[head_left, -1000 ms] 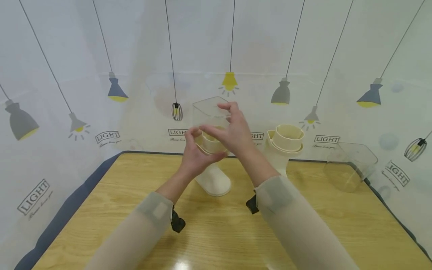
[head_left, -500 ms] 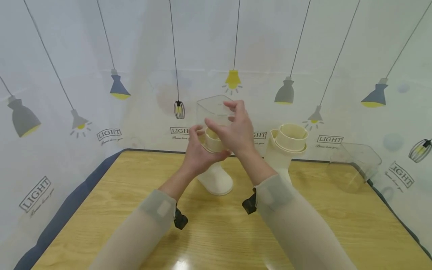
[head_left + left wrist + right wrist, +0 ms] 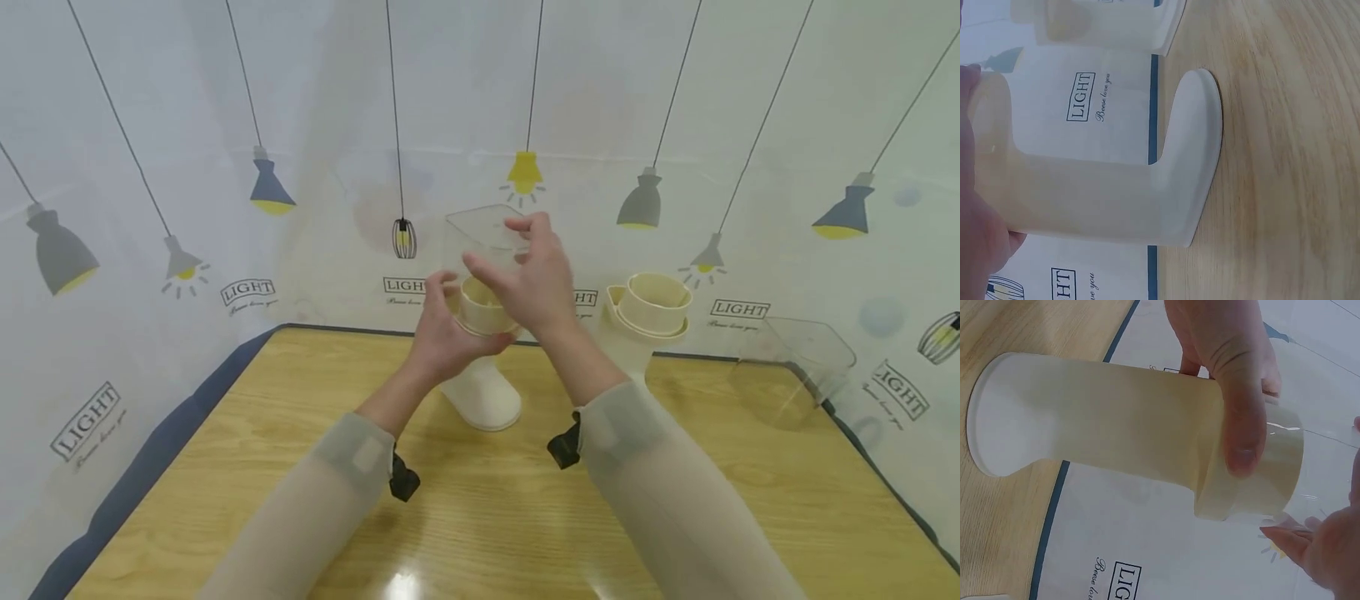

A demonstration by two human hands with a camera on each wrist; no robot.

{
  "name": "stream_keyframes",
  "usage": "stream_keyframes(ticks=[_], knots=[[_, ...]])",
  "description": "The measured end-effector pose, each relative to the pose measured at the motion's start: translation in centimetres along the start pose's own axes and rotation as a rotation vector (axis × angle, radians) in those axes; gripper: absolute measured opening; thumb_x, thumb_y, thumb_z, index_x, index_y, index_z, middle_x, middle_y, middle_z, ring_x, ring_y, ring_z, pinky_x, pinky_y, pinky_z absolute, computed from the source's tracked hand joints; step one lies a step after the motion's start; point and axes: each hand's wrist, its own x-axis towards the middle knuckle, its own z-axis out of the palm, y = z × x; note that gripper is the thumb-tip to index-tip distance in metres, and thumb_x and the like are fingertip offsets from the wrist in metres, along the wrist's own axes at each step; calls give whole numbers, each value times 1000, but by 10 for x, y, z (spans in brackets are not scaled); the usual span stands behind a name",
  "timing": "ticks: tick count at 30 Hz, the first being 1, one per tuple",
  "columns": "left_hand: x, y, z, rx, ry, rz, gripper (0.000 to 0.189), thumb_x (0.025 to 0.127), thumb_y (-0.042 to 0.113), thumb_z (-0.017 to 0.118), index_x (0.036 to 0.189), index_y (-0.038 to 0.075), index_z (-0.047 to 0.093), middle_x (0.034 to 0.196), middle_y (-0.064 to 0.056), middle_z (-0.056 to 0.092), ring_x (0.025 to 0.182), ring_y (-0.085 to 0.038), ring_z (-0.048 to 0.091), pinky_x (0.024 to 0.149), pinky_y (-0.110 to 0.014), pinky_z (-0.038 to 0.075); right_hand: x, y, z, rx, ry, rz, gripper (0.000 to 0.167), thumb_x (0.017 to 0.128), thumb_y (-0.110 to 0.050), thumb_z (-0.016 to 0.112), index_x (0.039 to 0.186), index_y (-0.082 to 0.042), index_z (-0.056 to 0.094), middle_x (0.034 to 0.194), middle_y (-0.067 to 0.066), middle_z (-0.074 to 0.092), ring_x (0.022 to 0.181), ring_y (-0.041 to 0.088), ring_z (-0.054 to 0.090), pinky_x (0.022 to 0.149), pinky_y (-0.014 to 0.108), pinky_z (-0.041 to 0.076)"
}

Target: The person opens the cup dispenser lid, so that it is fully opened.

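Note:
A cream plastic stand [image 3: 483, 398] with a long flat foot and a round collar [image 3: 483, 312] rests upright on the table in the head view. My left hand [image 3: 438, 337] grips it just below the collar, its thumb across the near side; the right wrist view shows that thumb [image 3: 1244, 434] pressed on the collar. Over the collar sits a clear plastic container [image 3: 472, 229], its outline faint against the backdrop. My right hand [image 3: 536, 279] holds this container from the right, thumb and fingers curved about its wall. In the left wrist view, the stand's foot [image 3: 1194, 131] lies flat on the wood.
A second cream stand [image 3: 630, 346] with a matching collar is at the back, right of my right hand. Farther right stands another clear container [image 3: 795, 375]. The wooden table [image 3: 465, 517] ends at a lamp-printed backdrop [image 3: 322, 208].
The whole head view shifts slightly right and up. My right thumb has drawn a little away from my left fingers, leaving more of the collar showing. Both hands keep their places at the stand.

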Motion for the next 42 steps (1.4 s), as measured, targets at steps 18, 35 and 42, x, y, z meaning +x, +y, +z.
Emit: stream_keyframes(ticks=[18,35,42], knots=[[2,3,-1,2,-20,9,128,69,43,104,163,19,21,154,-20,50,128,-35,61,107,-54,56,3,-14,-17,-148,-86,-15,82,88,-58,87,155,-23,54,155,19,57,127,39,66,101,59,60],[4,-3,-4,-9,-55,49,133,69,42,105,167,23,16,152,-22,50,132,-38,60,113,-56,53,0,-24,-35,-189,-65,-27,95,87,-64,85,165,-23,50,159,18,57,134,37,63,106,59,58],[4,-5,-10,-53,-100,29,140,69,40,106,169,26,9,156,-24,48,137,-41,59,119,-60,49,-2,-26,-50,-106,-5,-59,90,87,-58,88,163,-24,54,158,15,59,123,33,70,102,52,61]])
